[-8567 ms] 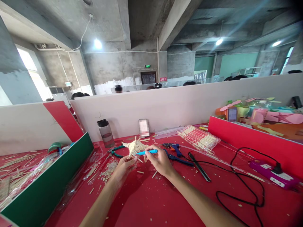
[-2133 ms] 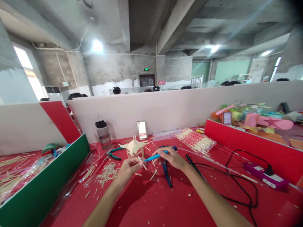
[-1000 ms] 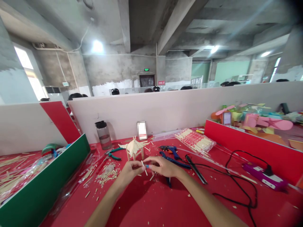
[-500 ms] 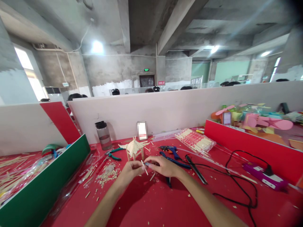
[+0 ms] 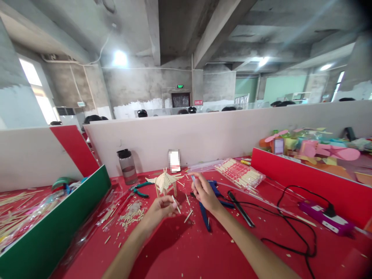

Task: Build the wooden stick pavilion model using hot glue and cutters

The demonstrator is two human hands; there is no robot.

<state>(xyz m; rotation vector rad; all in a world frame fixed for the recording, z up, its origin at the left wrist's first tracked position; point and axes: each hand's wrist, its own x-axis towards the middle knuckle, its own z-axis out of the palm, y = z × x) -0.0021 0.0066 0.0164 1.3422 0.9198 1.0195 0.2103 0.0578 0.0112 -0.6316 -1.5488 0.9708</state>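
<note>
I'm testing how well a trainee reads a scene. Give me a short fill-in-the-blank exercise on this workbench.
1. The left hand holds a thin pale stick above a ____ table.
2. The water bottle has a ____ lid.
3. The power strip with the plugged-in black cord is ____.
4. For the wearer, the bagged sticks lie to the ____ of the small wooden model.

Missing words: red; black; purple; right.
</note>
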